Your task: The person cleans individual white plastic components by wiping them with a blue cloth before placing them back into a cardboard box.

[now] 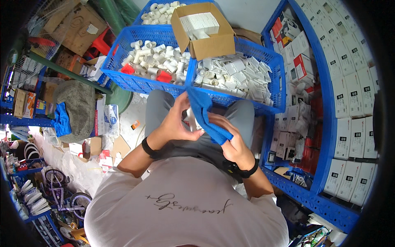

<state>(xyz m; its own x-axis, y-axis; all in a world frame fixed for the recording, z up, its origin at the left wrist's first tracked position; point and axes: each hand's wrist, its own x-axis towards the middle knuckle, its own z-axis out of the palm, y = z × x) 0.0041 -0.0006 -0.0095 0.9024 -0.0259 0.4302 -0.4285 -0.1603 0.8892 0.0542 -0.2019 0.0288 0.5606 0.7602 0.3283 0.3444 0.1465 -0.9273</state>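
Over my lap, my left hand (pixel 176 125) grips a small white plastic piece (pixel 193 120) between thumb and fingers. My right hand (pixel 231 134) has a blue cloth (pixel 200 112) in its fingers, and the cloth lies against the right side of the white piece, hiding part of it. The exact shape of the piece cannot be told. In front of my knees stands a blue plastic crate (pixel 145 85) of white pipe fittings (pixel 154 58), with red pieces among them. Beside it, another blue crate (pixel 247 103) holds flat white plastic pieces (pixel 240 71).
An open cardboard box (pixel 214 48) of stacked white pieces rests on the crates' rims. Blue shelving (pixel 327 123) with white boxes rises at the right. To the left are a green round metal base (pixel 122 100), a grey cushion (pixel 77 105) and cardboard scraps (pixel 120 146) on the floor.
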